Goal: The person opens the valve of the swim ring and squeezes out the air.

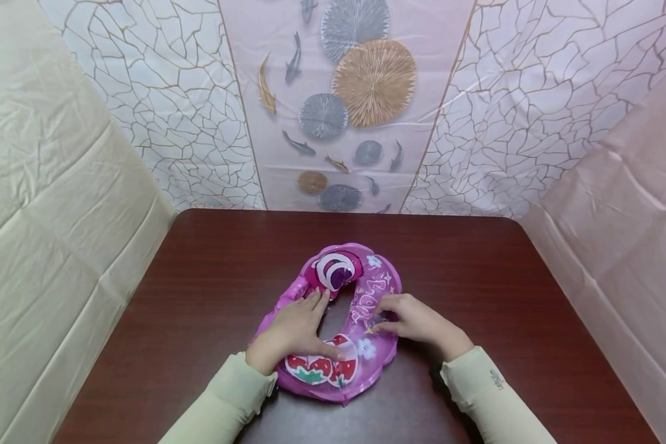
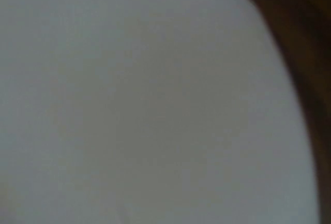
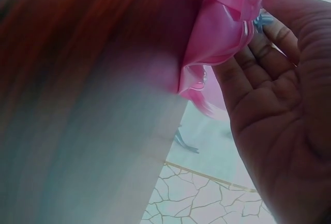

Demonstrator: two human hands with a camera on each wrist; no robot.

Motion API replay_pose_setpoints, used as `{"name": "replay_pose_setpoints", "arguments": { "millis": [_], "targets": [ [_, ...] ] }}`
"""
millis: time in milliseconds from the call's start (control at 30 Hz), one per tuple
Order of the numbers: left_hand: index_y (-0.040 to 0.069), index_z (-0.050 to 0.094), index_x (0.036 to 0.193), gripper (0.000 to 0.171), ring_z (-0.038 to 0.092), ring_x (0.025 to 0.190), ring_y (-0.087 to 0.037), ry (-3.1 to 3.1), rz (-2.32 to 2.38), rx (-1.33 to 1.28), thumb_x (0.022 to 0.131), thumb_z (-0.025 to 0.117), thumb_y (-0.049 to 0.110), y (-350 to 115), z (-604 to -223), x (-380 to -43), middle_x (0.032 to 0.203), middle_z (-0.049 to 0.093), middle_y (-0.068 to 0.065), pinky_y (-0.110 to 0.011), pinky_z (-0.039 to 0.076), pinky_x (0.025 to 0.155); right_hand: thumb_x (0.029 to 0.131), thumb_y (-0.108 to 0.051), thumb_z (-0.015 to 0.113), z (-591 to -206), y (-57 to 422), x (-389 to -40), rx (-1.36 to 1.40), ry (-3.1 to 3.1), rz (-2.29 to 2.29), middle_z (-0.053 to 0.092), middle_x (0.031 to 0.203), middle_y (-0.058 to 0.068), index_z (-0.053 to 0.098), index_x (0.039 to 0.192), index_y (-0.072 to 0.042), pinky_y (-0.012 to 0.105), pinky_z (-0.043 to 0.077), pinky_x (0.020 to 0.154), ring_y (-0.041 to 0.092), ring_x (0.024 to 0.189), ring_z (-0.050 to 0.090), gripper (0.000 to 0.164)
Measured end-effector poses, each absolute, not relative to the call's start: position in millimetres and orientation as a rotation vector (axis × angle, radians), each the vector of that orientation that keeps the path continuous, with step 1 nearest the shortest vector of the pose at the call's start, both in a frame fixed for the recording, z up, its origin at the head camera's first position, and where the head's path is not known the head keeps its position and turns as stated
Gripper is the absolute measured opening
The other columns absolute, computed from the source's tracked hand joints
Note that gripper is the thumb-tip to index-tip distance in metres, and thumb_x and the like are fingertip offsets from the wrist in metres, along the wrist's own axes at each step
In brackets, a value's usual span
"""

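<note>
A pink inflatable swim ring [image 1: 380, 364], soft and wrinkled at its edges, lies on the table with a cartoon print at its far end and strawberry prints near the front. My left hand [image 1: 295, 327] rests on its left side, fingers straight and thumb spread across the strawberries. On the right side, my right hand [image 1: 416, 317] pinches the ring's film between thumb and curled fingers; what exactly sits between the fingertips is too small to tell. In the right wrist view, the ring's scalloped edge [image 3: 220, 32] shows beside the palm [image 3: 279, 110].
The dark red-brown table [image 1: 211, 265] has rounded far corners. Behind it hangs a patterned cloth [image 1: 333, 154] with fish and round leaves, and pale cloth walls [image 1: 61, 203] stand at both sides. A blurred pale surface [image 2: 155, 105] fills most of the left wrist view.
</note>
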State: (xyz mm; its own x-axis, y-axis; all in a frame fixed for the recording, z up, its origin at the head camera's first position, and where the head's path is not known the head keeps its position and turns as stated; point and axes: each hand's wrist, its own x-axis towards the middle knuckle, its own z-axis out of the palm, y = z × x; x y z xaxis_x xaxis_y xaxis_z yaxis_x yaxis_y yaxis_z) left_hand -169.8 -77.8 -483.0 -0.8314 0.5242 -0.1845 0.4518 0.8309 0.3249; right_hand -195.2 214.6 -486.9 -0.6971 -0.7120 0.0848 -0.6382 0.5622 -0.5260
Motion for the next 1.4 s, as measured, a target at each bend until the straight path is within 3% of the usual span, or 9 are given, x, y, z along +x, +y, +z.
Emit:
{"name": "replay_pose_setpoints", "arguments": {
  "millis": [800, 1400],
  "targets": [
    [0.009, 0.016, 0.162, 0.137, 0.024, 0.150, -0.033, 2.780, 0.316, 0.716, 0.062, 0.068, 0.087, -73.7, -482.9, -168.8, 0.164, 0.022, -0.017, -0.050, 0.024, 0.120, 0.087, -0.028, 0.081, -495.4, 214.4, -196.9, -1.201, 2.670, -0.820, 0.063, 0.084, -0.008, 0.072, 0.095, -0.015, 0.027, 0.056, 0.069, 0.005, 0.074, 0.055, 0.018],
    [0.009, 0.016, 0.162, 0.137, 0.023, 0.151, -0.032, 2.784, 0.264, 0.700, 0.062, 0.069, 0.087, -72.1, -485.3, -169.0, 0.165, 0.022, -0.016, -0.048, 0.024, 0.120, 0.087, -0.028, 0.081, -495.7, 212.8, -197.6, -1.132, 2.652, -0.797, 0.062, 0.084, -0.009, 0.072, 0.094, -0.018, 0.026, 0.055, 0.070, 0.011, 0.075, 0.059, 0.015]
  ]
}}
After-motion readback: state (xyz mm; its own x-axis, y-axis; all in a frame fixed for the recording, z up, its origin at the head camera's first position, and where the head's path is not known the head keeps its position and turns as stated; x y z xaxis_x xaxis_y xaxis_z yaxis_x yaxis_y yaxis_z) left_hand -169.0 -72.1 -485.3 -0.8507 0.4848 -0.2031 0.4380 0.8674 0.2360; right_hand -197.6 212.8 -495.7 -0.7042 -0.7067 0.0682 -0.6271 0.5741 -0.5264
